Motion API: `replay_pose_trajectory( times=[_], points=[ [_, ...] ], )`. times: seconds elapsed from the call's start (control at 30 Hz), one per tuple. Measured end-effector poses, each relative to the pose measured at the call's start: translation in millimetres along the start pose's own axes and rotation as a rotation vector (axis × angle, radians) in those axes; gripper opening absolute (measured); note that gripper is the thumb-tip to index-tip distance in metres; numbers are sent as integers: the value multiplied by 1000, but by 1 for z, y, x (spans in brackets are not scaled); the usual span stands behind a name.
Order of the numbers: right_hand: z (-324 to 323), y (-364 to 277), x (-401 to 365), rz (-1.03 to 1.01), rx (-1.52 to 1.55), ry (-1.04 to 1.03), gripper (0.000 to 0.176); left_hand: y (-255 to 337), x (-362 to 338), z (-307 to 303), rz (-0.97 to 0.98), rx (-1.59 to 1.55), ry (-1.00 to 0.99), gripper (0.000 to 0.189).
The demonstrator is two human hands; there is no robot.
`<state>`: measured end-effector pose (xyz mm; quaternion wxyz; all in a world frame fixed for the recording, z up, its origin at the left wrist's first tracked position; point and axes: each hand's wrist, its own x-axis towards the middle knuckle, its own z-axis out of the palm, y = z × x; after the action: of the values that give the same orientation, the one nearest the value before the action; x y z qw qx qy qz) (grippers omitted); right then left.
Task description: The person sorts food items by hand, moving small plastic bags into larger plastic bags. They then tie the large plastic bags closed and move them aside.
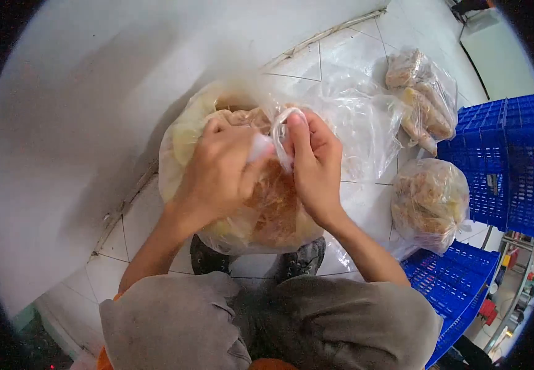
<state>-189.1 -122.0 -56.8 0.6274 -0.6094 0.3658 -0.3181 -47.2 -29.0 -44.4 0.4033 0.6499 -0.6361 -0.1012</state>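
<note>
A large clear plastic bag (273, 216) full of brown and yellowish pieces sits on the floor between my shoes. Above it, my right hand (313, 157) pinches a twisted loop of the bag's plastic neck (283, 132) between thumb and fingers. My left hand (220, 166) is closed beside it, slightly blurred, with a bit of white plastic showing at its fingertips. The contents look like bread, though the plastic blurs them. Part of the bag is hidden behind both hands.
Loose clear plastic (359, 126) spreads to the right of the bag. Beyond it lie two more filled bags, one farther off (424, 92) and one nearer (430, 200). Blue crates (495, 163) stand at the right. A white wall (94, 123) rises at the left.
</note>
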Motion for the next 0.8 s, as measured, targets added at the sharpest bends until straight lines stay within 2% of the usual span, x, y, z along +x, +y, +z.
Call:
replay_pose_trajectory(
  times=[0.03, 0.07, 0.13, 0.2, 0.27, 0.33, 0.37, 0.43, 0.47, 0.53, 0.57, 0.63, 0.67, 0.73, 0.77, 0.8],
  points=[
    [4, 0, 1, 0, -4, -5, 26, 0, 2, 0, 97, 60, -86, 30],
    [8, 0, 2, -45, 5, 6, 26, 5, 4, -1, 93, 58, -82, 30],
    [11, -2, 0, -86, 14, 21, 27, 17, 7, -3, 4, -23, 8, 38],
    [8, -7, -1, -32, 101, -50, 31, 19, 9, 3, -45, -18, 48, 38],
    [4, -3, -1, -39, 58, -84, 30, 14, 8, 6, -92, -13, 90, 37],
    [2, -9, -5, -47, 13, -116, 29, 2, 4, 4, -172, -279, 126, 31],
    [3, -20, -13, -190, -162, -121, 26, 2, 2, -1, -173, -281, 126, 31],
    [-4, -26, -25, -515, -633, -118, 25, 6, -2, -13, -546, -543, 181, 25],
    [-11, -26, -27, -518, -634, -126, 25, 4, -4, -11, -549, -543, 189, 25],
    [-23, -27, -33, -663, -924, -307, 25, -1, -6, -3, -407, -622, 311, 23],
    [-24, -26, -33, -663, -928, -308, 25, -1, -6, -2, -407, -626, 313, 23],
    [-28, -21, -35, -122, -387, -187, 21, 1, -3, 1, -289, -535, 255, 34],
    [-26, -15, -32, -122, -388, -179, 21, 7, -1, -3, -284, -539, 249, 34],
    [-13, -3, -22, 8, -87, 121, 18, 23, 6, -15, -400, -221, -178, 62],
    [-4, -2, -23, -101, -264, 208, 19, 21, 6, -9, -397, -221, -182, 62],
    [-1, 3, -22, -101, -262, 211, 19, 15, 5, 0, -280, -97, -169, 74]
  ],
)
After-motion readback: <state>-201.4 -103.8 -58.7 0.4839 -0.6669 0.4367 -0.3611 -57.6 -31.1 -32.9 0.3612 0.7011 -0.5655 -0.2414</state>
